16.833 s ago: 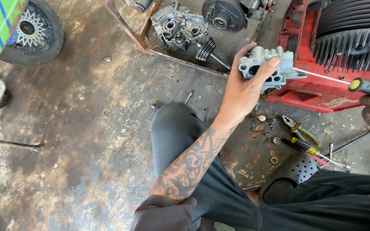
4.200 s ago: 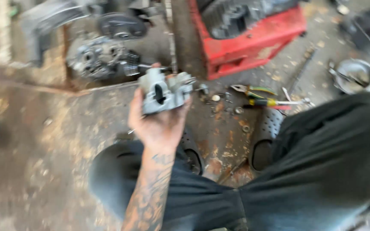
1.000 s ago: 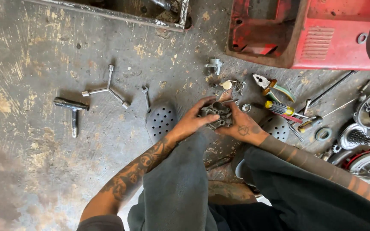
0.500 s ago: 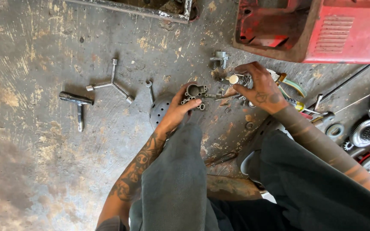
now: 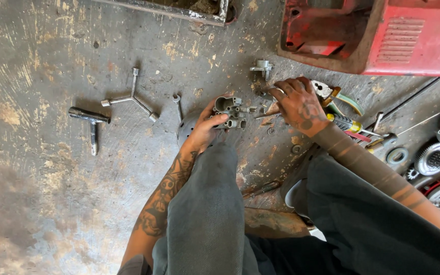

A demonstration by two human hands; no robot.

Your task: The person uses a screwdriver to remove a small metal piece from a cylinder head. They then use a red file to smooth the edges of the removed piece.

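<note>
A grey carburettor (image 5: 229, 113) is clasped in the left hand (image 5: 203, 131), just above the concrete floor (image 5: 52, 193) by the knee; the right hand (image 5: 297, 102) is curled over small parts beside pliers (image 5: 338, 94). Its pinch cannot be told.

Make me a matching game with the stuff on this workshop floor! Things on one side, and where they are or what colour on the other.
1. small metal engine part
2. three-armed wrench
3. big machine housing
4. pliers

A. red, top right
B. held in the left hand
C. lying alone on the floor, left of the hands
D. beside the right hand, green-handled

Pairs: 1-B, 2-C, 3-A, 4-D
</note>
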